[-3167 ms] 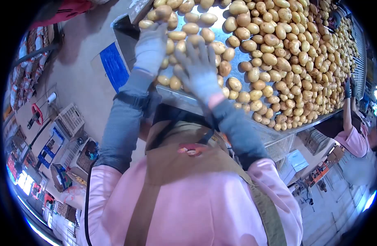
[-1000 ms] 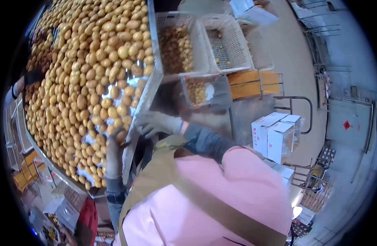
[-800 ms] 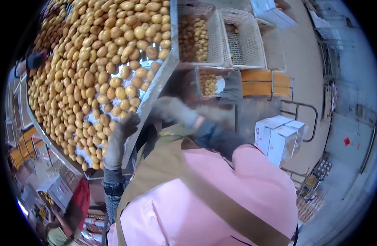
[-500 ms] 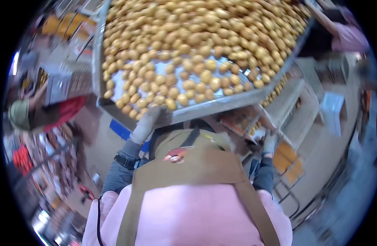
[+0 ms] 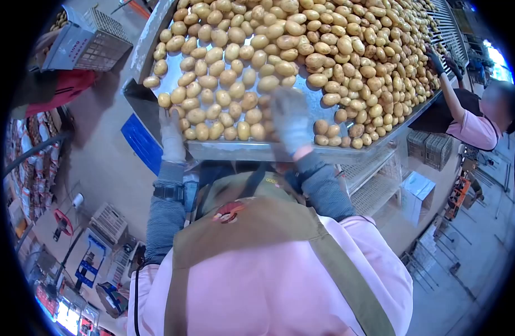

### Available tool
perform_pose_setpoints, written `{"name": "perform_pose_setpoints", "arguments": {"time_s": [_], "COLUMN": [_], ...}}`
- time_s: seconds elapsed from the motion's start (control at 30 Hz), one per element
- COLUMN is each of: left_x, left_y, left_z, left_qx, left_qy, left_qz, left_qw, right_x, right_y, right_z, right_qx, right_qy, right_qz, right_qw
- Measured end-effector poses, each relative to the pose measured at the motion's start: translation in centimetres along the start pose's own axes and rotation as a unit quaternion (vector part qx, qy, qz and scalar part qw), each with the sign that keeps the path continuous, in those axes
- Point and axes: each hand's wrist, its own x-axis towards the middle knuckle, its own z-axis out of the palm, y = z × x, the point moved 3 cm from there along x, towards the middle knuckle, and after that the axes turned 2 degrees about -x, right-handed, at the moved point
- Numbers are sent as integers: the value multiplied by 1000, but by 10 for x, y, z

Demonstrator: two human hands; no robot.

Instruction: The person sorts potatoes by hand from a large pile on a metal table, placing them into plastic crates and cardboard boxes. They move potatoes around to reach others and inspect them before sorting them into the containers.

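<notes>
Many small yellow potatoes (image 5: 235, 106) lie on a metal sorting table (image 5: 229, 150) with a raised rim. My left hand (image 5: 170, 134), in a pale glove, rests at the table's front left rim, fingers stretched out beside the nearest potatoes. My right hand (image 5: 291, 117), also gloved, reaches over the front rim among the potatoes. It is smeared by motion, so its fingers and anything under them cannot be made out. Bare metal shows just right of it, and the potatoes are piled thicker toward the back right.
A co-worker (image 5: 475, 117) in pink reaches onto the table from the right, near a slatted conveyor (image 5: 450, 31). A crate (image 5: 103, 42) stands at upper left. Under the table's right side are plastic shelves (image 5: 369, 173) and a white box (image 5: 417, 196). A blue panel (image 5: 141, 144) lies left.
My right hand has come up from low on the right beside the shelves to over the potatoes. My left hand stays at the front left rim. The view has turned.
</notes>
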Motion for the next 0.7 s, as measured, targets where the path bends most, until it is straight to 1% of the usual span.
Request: {"name": "perform_pose_setpoints", "arguments": {"time_s": [0.03,0.07,0.1,0.13,0.17,0.2,0.23,0.27,0.33,0.37,0.4,0.43,0.47,0.5,0.53,0.57,0.6,0.63,0.7], "left_x": [2,1,0,-1,-2,-4,-12,-19,-26,-32,-35,-38,-41,-45,-54,-65,-77,-84,-92], "left_y": [-5,-6,-3,1,8,14,26,39,53,56,55,53,49,45,43,40,33,11,-32], "left_z": [-5,-8,-7,-5,-2,3,11,23,53,66,79,92,103,115,130,145,165,178,193], "left_qx": [5,48,92,136,212,286,355,380,294,251,244,277,307,334,366,392,457,553,623], "left_qy": [-11,4,18,30,51,68,82,72,-11,-53,-89,-161,-233,-303,-362,-414,-466,-489,-429], "left_qz": [13,17,22,28,110,191,270,309,289,276,246,257,263,269,351,428,424,419,433], "left_qw": [1000,999,995,990,970,937,891,869,911,926,934,912,884,851,782,701,628,529,490], "right_x": [13,32,55,75,90,102,106,106,106,90,71,48,19,-11,-44,-65,-87,-101,-112], "right_y": [13,13,20,16,20,20,19,22,26,35,45,56,68,79,103,108,114,106,95], "right_z": [1,-4,13,24,51,59,59,53,36,16,1,-13,-23,-30,-28,-30,-33,-45,-57], "right_qx": [0,-2,-26,-101,-179,-185,-190,-157,-90,24,129,230,389,530,511,481,450,410,456], "right_qy": [53,83,90,-55,-78,-109,-141,-136,-121,-64,-10,45,27,10,41,55,71,72,80], "right_qz": [-36,-72,-134,-102,-109,-108,-107,-93,-65,-14,31,75,200,313,258,233,209,218,279], "right_qw": [998,994,987,988,975,971,966,974,986,998,991,969,899,788,819,843,865,883,841]}}
